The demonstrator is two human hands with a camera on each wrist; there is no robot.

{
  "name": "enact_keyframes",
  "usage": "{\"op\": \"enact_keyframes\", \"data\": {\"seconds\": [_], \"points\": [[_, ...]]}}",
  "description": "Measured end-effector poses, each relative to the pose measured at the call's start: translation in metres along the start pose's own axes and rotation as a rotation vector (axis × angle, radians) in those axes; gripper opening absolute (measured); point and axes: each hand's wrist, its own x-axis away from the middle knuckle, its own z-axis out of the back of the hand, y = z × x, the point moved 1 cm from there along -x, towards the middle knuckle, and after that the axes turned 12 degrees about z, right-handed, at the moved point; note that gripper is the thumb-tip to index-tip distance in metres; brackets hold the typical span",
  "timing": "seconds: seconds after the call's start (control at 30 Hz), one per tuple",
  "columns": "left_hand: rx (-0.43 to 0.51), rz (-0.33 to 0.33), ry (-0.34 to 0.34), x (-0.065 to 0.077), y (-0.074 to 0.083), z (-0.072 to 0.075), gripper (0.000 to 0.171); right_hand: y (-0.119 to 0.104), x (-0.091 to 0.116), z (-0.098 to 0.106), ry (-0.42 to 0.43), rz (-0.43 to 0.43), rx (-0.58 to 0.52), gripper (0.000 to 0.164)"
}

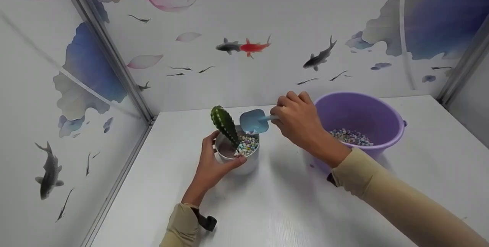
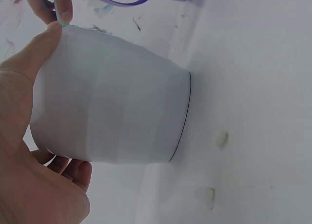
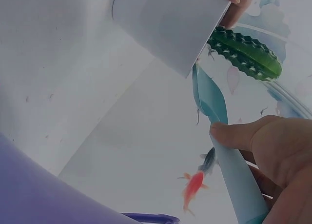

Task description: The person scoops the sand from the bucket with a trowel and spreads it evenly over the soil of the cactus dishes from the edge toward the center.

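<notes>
Some pebbles (image 1: 247,145) could spill past the pot (image 1: 249,165) at frame centre if the shovel (image 1: 254,120) tips hastily; left hand (image 1: 213,166) curls round the pot, right hand (image 1: 298,120) grips the shovel.

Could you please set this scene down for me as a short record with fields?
Left hand: grips the pot
Right hand: holds the shovel by its handle
Shovel blade: at the pot's rim
Pot contents: leaning green cactus; mixed-colour pebbles
Bucket: purple, beyond the right forearm, more pebbles inside
Surface: white table
Backdrop: wall with painted fish
</notes>
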Motion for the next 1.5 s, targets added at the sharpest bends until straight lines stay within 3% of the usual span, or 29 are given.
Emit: {"op": "enact_keyframes", "data": {"seconds": [0.63, 0.8, 1.1, 1.27, 1.5], "points": [[0.015, -0.013, -0.007, 0.000, 0.000, 0.002, 0.117, 0.001, 0.003, -0.001, 0.032, -0.024, -0.015, 0.017], [0.028, -0.037, 0.011, -0.001, 0.002, 0.006, 0.105, 0.004, 0.005, 0.002, 0.017, -0.046, -0.040, 0.017], [0.056, -0.118, 0.142, 0.001, 0.018, 0.020, 0.075, 0.020, 0.013, 0.011, 0.002, -0.099, -0.160, 0.018], [0.066, -0.217, 0.251, 0.004, 0.029, 0.026, 0.068, 0.035, 0.018, 0.021, -0.018, -0.165, -0.257, 0.021], [0.029, -0.385, 0.393, 0.013, 0.048, 0.030, 0.063, 0.061, 0.033, 0.042, -0.029, -0.254, -0.286, 0.024]]}}
